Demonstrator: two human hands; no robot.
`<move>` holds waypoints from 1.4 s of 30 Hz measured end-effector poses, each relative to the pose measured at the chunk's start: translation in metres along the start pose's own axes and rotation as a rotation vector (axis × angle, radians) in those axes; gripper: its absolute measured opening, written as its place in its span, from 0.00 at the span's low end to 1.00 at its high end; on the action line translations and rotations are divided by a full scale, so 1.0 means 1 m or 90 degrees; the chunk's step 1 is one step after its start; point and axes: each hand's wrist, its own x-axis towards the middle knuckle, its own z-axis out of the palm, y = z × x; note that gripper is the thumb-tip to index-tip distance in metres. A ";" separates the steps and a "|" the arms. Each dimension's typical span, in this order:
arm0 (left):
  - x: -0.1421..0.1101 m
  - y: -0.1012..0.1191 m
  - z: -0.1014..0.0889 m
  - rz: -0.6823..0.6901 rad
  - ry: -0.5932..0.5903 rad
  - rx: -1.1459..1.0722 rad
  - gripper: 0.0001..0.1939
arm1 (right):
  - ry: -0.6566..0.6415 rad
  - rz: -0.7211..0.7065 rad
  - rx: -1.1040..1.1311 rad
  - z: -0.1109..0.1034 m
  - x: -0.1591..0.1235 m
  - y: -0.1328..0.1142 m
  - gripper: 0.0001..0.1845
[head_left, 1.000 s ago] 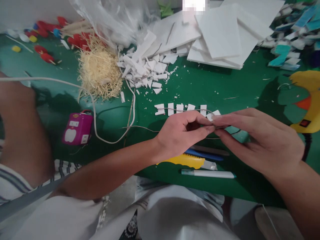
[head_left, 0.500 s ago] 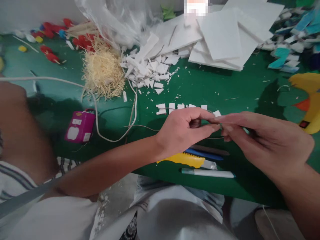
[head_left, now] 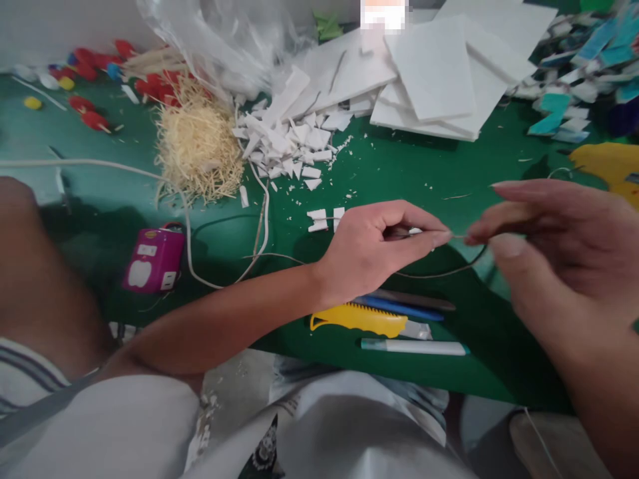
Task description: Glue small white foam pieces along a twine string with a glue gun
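Note:
My left hand (head_left: 379, 249) is closed in a pinch over the green table (head_left: 399, 166), gripping a thin wire (head_left: 439, 273) with a small white piece at its fingertips. My right hand (head_left: 554, 246) is blurred, fingers pinched on the same wire just to the right, a small gap between the two hands. The wire sags in a loop below them. Behind my left hand lies a row of small white foam pieces (head_left: 324, 218), mostly hidden by it.
A yellow utility knife (head_left: 364, 319), a blue tool (head_left: 404, 307) and a white pen (head_left: 414, 346) lie near the front edge. A pink box (head_left: 148, 259) with a white cable, a straw pile (head_left: 200, 150), foam scraps (head_left: 289, 143) and white sheets (head_left: 434, 66) lie farther back.
My right hand has pulled away to the right and up, drawing the wire out from my left hand. My left hand stays nearly in place, covering more of the foam row.

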 end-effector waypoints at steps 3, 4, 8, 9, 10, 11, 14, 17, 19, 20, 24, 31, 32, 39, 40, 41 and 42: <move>-0.002 -0.004 -0.003 -0.010 0.014 0.029 0.12 | -0.079 -0.085 -0.035 -0.003 0.003 0.008 0.28; -0.002 -0.005 -0.003 -0.015 0.016 0.039 0.12 | -0.094 -0.114 -0.040 -0.004 0.004 0.011 0.28; -0.003 -0.004 -0.002 -0.015 0.010 0.062 0.08 | -0.115 -0.163 -0.034 -0.002 0.005 0.014 0.29; -0.003 -0.004 -0.002 -0.014 0.005 0.062 0.08 | -0.119 -0.157 -0.041 -0.002 0.005 0.013 0.29; -0.002 -0.004 -0.001 -0.016 0.002 0.062 0.07 | -0.121 -0.153 -0.054 -0.002 0.006 0.011 0.28; -0.002 -0.004 -0.001 -0.018 0.000 0.060 0.07 | -0.124 -0.154 -0.071 -0.003 0.007 0.008 0.27; -0.002 -0.005 -0.001 -0.021 -0.007 0.062 0.08 | -0.141 -0.183 -0.135 -0.006 0.010 0.000 0.24; -0.003 -0.006 -0.003 0.005 -0.023 0.075 0.07 | -0.147 -0.235 -0.178 -0.009 0.011 -0.004 0.24; -0.003 -0.006 -0.004 0.025 -0.032 0.084 0.06 | -0.146 -0.253 -0.185 -0.010 0.010 -0.004 0.23; -0.003 -0.006 -0.004 0.031 -0.032 0.086 0.06 | -0.149 -0.255 -0.184 -0.010 0.010 -0.004 0.23; -0.003 -0.005 -0.002 0.027 -0.028 0.059 0.05 | -0.160 -0.217 -0.163 -0.009 0.009 -0.004 0.24; -0.006 -0.004 -0.003 0.006 -0.097 0.033 0.04 | -0.137 -0.190 -0.059 -0.006 0.005 0.003 0.25; -0.006 -0.005 -0.003 0.011 -0.098 0.034 0.05 | -0.130 -0.190 -0.045 -0.005 0.003 0.006 0.25; -0.006 -0.011 -0.003 0.018 -0.048 0.013 0.13 | -0.045 -0.064 0.054 0.001 0.002 0.015 0.28; -0.006 -0.011 -0.003 0.017 -0.037 0.021 0.13 | -0.039 -0.069 0.060 0.000 0.004 0.016 0.28; -0.005 -0.011 -0.004 0.015 -0.026 0.029 0.12 | -0.046 -0.085 0.061 -0.001 0.006 0.017 0.29; -0.005 -0.011 -0.004 0.012 -0.020 0.032 0.12 | -0.062 -0.109 0.052 -0.002 0.008 0.018 0.31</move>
